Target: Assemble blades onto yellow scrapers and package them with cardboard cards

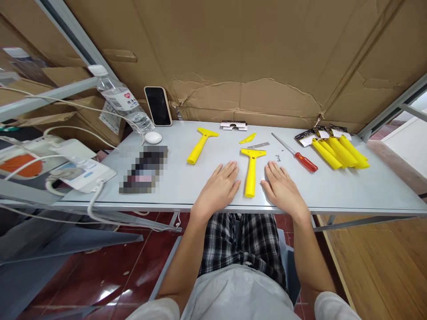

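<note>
Left hand: the left hand (218,186) is laid flat, palm down and fingers together, on the grey table (350,191) near its front edge; nothing is grasped.
Right hand: the right hand (283,189) is likewise spread flat on the tabletop, released and holding nothing.
Scraper between the hands: a yellow scraper (251,171) is seen lying between the two hands, its head turned away from the person and its handle pointing back toward the table edge; it is just beside both hands and touched by neither, as far as can be told.
Loose parts: a thin metal blade (258,145) and a small yellow cover piece (247,138) are placed just beyond the scraper's head.
Second scraper: another yellow scraper (199,146) is set apart to the left, lying at a slant.
Screwdriver: a red-handled screwdriver (295,154) is laid diagonally to the right of the blade, with tiny screws (278,157) beside its shaft.
Packed stock: a bundle of carded yellow scrapers (338,151) is piled at the right.
Far edge: a phone (158,106) is propped against the cardboard wall (267,58), with a water bottle (122,102) leaning beside it.
</note>
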### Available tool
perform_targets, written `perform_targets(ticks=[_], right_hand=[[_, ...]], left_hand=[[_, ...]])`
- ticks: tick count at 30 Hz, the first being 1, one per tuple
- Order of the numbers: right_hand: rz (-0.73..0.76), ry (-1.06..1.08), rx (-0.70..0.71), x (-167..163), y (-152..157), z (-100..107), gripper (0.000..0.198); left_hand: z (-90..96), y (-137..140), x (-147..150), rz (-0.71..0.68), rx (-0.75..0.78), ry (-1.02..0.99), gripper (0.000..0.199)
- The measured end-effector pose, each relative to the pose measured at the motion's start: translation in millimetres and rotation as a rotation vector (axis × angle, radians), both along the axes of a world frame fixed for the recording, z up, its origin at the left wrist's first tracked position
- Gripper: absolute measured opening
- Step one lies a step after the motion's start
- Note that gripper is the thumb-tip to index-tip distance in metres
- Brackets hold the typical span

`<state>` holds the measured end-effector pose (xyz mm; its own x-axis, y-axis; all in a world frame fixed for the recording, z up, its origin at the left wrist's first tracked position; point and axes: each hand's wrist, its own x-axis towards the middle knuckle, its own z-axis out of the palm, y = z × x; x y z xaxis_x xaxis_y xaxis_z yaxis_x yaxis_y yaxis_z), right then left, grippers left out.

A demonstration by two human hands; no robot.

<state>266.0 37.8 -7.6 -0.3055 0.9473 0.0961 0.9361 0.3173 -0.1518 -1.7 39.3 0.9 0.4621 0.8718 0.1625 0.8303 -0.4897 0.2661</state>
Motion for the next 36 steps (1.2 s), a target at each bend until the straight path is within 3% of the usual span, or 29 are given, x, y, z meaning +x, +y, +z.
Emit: perform_targets(ticks=[10, 16, 23, 29, 32, 36], right_hand=[[0.010, -0.028, -0.115, -1.0, 3.9, 19.8, 0.079], [0.089, -0.086, -0.181, 3.1, 9.4, 45.2, 0.072], [0.079, -0.035, -0.233, 28.1, 50.1, 82.3, 0.058], [-0.017, 0.002, -0.207, 36.7, 117.8, 116.5, 0.049], [-0.028, -0.058, -0.284, 32.5, 139.4, 115.6, 0.042], [0.014, -0.122, -0.316, 34.9, 151.5, 98.6, 0.044]], left_hand=[[8.5, -0.4, 3.1, 0.001, 0.028, 0.042, 0.057], [30.7, 11.0, 4.2, -0.025, 0.049, 0.142, 0.045], [63.6, 68.7, -1.4, -0.072, -0.007, 0.108, 0.042], [66.2, 130.3, 2.0, -0.107, -0.010, -0.049, 0.045], [58.3, 147.1, -1.7, -0.085, -0.135, -0.196, 0.045], [45.2, 153.7, -13.0, -0.093, -0.208, -0.266, 0.047]])
